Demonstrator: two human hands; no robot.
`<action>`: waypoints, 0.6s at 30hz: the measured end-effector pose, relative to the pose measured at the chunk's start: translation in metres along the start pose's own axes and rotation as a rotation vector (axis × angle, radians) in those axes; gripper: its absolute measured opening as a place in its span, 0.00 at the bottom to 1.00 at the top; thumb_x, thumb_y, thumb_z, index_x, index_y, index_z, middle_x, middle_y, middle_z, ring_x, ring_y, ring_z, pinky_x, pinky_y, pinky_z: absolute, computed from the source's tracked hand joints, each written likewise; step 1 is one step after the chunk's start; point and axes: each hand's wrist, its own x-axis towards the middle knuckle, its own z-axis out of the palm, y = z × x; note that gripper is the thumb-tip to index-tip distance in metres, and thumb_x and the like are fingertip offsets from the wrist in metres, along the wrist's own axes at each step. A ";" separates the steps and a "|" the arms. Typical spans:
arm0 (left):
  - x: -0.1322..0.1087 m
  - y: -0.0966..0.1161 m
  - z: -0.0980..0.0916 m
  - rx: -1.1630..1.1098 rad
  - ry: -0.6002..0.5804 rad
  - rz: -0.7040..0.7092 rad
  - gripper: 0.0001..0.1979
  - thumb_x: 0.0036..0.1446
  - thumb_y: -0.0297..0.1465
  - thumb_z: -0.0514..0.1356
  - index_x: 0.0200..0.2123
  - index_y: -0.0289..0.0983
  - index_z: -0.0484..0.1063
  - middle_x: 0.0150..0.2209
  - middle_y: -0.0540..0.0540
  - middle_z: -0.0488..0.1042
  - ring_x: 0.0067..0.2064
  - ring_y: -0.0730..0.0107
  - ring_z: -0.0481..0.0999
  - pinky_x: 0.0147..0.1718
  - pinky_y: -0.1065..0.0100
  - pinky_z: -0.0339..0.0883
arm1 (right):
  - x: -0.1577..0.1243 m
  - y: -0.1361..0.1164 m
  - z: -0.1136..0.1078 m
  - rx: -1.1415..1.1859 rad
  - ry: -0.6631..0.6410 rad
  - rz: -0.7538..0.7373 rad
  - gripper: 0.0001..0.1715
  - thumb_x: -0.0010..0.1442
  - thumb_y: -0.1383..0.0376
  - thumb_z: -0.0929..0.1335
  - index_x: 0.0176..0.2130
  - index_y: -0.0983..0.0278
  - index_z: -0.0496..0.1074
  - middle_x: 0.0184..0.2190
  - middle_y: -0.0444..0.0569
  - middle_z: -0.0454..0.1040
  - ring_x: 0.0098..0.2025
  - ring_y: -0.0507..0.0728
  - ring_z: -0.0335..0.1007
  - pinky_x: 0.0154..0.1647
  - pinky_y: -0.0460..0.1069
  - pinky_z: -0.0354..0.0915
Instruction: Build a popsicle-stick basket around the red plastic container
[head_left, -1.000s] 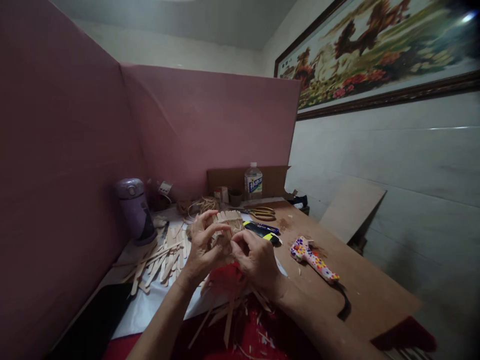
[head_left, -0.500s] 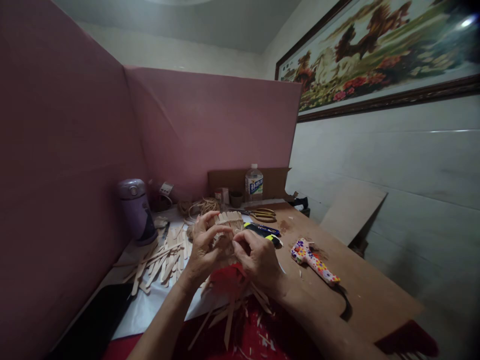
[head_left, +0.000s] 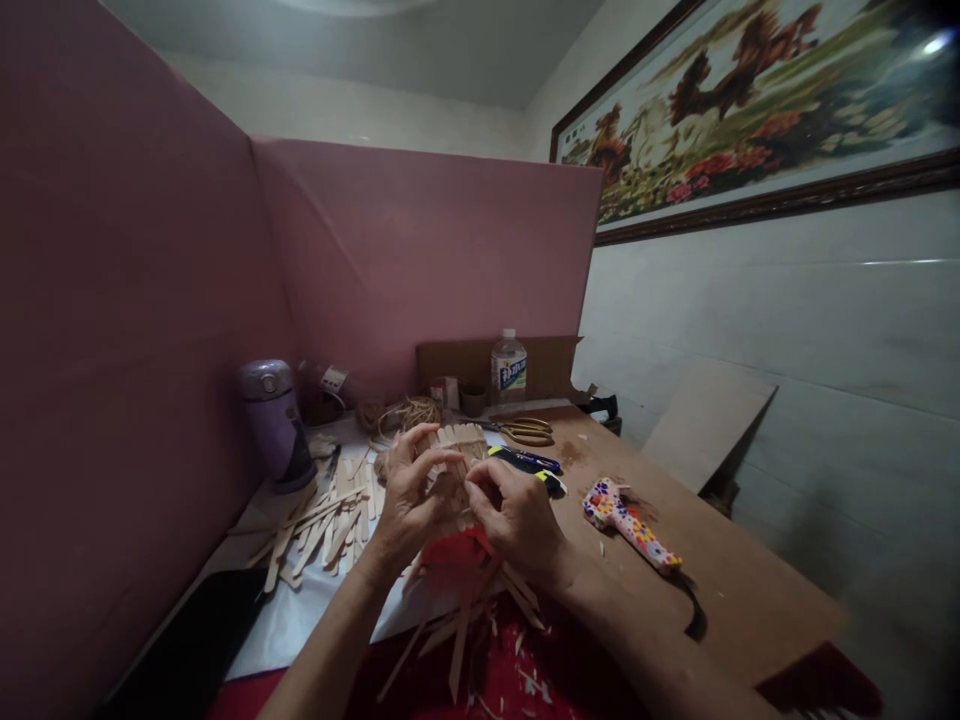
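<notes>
My left hand (head_left: 416, 490) is wrapped round the side of a small piece built of wooden craft sticks (head_left: 459, 437), its stick ends standing in a row at the top. Against the near face of that piece, my right hand (head_left: 517, 515) has thumb and forefinger pinched together; what lies between them is too small to make out. Both hands cover much of the piece. Below them lie something red (head_left: 454, 555) and several loose sticks (head_left: 459, 640) near my lap.
Craft sticks (head_left: 330, 530) are heaped at left, by a purple flask (head_left: 274, 425) and a black flat object (head_left: 191, 640). Scissors (head_left: 529, 430), a blue-handled tool (head_left: 529, 459) and a water bottle (head_left: 509, 368) stand or lie beyond. A flower-patterned glue gun (head_left: 630, 525) lies right.
Hardly anything differs. Both hands keep their hold at the stick piece, and the whole view has shifted very slightly.
</notes>
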 end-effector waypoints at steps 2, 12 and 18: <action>0.000 0.001 0.000 0.007 0.004 0.006 0.07 0.58 0.32 0.58 0.39 0.43 0.75 0.55 0.45 0.61 0.59 0.56 0.60 0.60 0.49 0.47 | 0.001 0.000 -0.001 -0.009 -0.024 -0.002 0.06 0.61 0.69 0.63 0.32 0.63 0.68 0.26 0.44 0.70 0.26 0.51 0.64 0.29 0.46 0.56; -0.002 0.000 0.000 0.027 -0.004 0.007 0.09 0.53 0.35 0.63 0.39 0.44 0.76 0.57 0.45 0.60 0.59 0.55 0.59 0.61 0.50 0.47 | 0.001 0.002 -0.001 -0.001 -0.016 -0.030 0.05 0.60 0.70 0.64 0.33 0.63 0.68 0.28 0.45 0.73 0.29 0.52 0.68 0.31 0.45 0.58; -0.001 -0.001 0.002 0.041 0.010 0.010 0.09 0.53 0.30 0.61 0.38 0.44 0.76 0.56 0.46 0.60 0.59 0.55 0.60 0.61 0.49 0.47 | -0.002 0.001 -0.005 0.056 0.010 -0.024 0.09 0.65 0.69 0.61 0.37 0.63 0.70 0.33 0.47 0.75 0.35 0.54 0.71 0.36 0.46 0.62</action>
